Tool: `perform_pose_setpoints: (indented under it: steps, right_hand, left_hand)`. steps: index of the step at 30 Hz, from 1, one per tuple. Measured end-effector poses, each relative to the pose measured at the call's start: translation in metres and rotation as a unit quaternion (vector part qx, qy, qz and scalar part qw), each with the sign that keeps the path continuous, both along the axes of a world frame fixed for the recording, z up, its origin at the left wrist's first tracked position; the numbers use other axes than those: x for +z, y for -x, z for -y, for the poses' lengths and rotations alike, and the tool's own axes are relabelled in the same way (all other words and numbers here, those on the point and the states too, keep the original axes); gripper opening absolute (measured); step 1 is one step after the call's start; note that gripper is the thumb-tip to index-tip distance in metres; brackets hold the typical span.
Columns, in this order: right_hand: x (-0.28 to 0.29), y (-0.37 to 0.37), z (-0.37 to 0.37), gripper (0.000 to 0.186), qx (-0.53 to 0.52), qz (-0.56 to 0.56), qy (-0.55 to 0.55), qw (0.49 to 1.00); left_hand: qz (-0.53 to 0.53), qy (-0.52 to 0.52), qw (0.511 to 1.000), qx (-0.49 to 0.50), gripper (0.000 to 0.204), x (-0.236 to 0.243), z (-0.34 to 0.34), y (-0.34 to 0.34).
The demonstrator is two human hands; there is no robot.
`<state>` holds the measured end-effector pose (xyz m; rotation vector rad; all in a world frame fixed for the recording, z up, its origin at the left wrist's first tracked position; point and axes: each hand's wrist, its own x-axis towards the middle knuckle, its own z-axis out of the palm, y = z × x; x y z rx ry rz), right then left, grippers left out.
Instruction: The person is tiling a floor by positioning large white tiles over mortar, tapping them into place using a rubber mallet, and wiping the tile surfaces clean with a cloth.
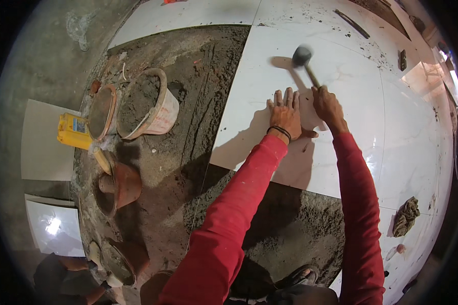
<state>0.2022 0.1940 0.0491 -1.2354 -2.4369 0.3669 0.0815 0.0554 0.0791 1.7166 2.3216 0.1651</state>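
Note:
A large white floor tile (pixel 262 66) with faint marbling lies in front of me, its near edge bordering rough grey mortar. My left hand (pixel 286 116) rests on it palm down, fingers spread, nothing held. To its right, my right hand (pixel 329 108) is wrapped round the wooden handle of a mallet (pixel 302 56). The mallet's dark head, slightly blurred, is raised above the tile, and its shadow falls to the left. Both forearms wear red sleeves.
At left, a mortar-filled bucket (pixel 170 109), a second bucket (pixel 99 113), a yellow jerrycan (pixel 70 131) and a tipped pot (pixel 129 184) stand on mortar (pixel 208 76). A crumpled cloth (pixel 406 217) and a dark bar (pixel 352 23) lie on tiles. Another person (pixel 61 277) is at lower left.

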Motion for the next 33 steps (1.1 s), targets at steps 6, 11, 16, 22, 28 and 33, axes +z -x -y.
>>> perform_pose_setpoints:
  steps: [6, 11, 16, 22, 28, 33]
  right_hand:
    - [0.014, 0.004, 0.033, 0.037, -0.058, -0.003, 0.001, 0.998]
    - [0.042, 0.015, 0.063, 0.034, -0.107, -0.15, 0.1, 0.978]
    - [0.029, -0.001, 0.057, 0.034, -0.076, -0.105, 0.084, 0.988]
    - [0.026, -0.019, 0.056, 0.041, -0.096, -0.05, 0.111, 0.988]
    - [0.021, -0.037, 0.051, 0.044, -0.116, -0.028, 0.102, 0.988]
    - [-0.032, -0.1, 0.038, 0.039, -0.04, 0.039, 0.027, 0.998]
  left_hand:
    - [-0.02, 0.03, 0.999, -0.015, 0.126, 0.006, 0.007, 0.005]
    - [-0.018, 0.008, 1.0, 0.009, 0.127, -0.011, 0.017, 0.012]
    - [-0.058, -0.027, 0.998, 0.026, 0.139, -0.032, 0.014, 0.018]
    - [-0.011, -0.046, 0.999, 0.021, 0.146, -0.019, 0.019, 0.019]
    - [-0.002, -0.077, 0.997, -0.005, 0.151, -0.023, 0.019, 0.023]
    - [0.035, -0.177, 0.983, -0.024, 0.142, -0.027, 0.006, 0.015]
